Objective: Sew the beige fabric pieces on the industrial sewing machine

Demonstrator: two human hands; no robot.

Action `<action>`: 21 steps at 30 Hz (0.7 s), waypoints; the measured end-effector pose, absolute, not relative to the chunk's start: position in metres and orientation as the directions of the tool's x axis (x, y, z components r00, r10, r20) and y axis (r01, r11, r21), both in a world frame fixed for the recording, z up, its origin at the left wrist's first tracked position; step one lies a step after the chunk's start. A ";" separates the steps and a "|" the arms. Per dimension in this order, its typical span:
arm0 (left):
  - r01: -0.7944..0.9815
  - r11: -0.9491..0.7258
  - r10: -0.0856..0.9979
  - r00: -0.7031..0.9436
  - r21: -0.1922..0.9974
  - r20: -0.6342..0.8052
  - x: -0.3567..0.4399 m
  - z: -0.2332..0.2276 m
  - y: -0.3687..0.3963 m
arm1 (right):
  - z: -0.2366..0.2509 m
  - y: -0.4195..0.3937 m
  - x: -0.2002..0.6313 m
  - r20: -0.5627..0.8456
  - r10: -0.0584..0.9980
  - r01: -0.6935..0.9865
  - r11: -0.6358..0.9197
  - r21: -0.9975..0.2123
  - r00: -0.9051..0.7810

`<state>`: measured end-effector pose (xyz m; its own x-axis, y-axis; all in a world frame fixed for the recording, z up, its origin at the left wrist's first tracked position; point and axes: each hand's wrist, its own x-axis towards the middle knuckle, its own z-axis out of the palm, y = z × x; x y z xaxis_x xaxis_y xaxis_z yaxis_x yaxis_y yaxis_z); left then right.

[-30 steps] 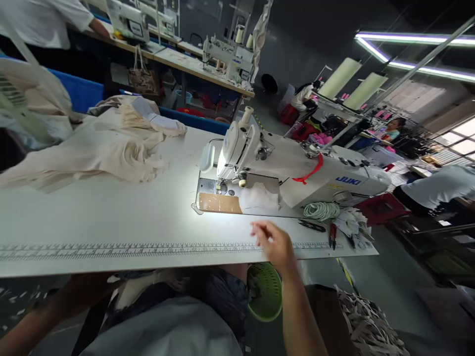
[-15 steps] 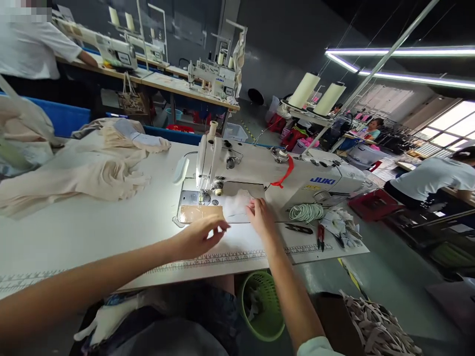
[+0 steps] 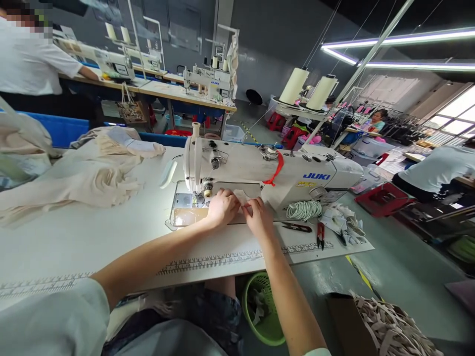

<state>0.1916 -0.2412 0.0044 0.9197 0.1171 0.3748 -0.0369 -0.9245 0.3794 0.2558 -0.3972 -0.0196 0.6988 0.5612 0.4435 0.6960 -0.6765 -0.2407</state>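
My left hand (image 3: 221,206) and my right hand (image 3: 258,217) meet on the bed of a white sewing machine (image 3: 297,170), just right of the needle. Both pinch a small white fabric piece (image 3: 242,196), of which only a corner shows between my fingers. The lit needle plate (image 3: 184,200) lies to the left of my left hand.
A heap of cream fabric (image 3: 85,170) lies on the white table (image 3: 92,232) at left. A coil of white cord (image 3: 303,209), scissors (image 3: 297,227) and red snips (image 3: 320,232) sit right of my hands. A green basket (image 3: 265,316) stands under the table edge. Other people work at neighbouring benches.
My left arm came up from below the table and both hands moved forward onto the machine bed, closing on the white fabric piece. The view swung slightly left.
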 end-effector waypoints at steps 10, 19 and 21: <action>0.054 -0.735 0.225 0.960 0.676 0.168 0.108 -0.001 -0.175 | -0.024 -0.397 0.255 0.422 0.602 0.705 -0.695 -0.143 0.678; 0.377 -0.858 0.410 0.912 0.350 0.020 0.050 0.011 -0.077 | -0.037 -0.401 0.273 0.647 0.613 0.849 -0.518 -0.105 0.454; 0.293 -0.874 0.343 0.937 0.387 0.066 0.039 0.015 -0.056 | -0.036 -0.401 0.275 0.704 0.574 0.865 -0.488 -0.114 0.417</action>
<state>0.0395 -0.0563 0.0153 0.9370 0.3430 0.0663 0.2926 -0.8742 0.3874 0.2748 -0.4008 -0.0362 0.4170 0.5744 0.7044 0.8652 -0.4884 -0.1139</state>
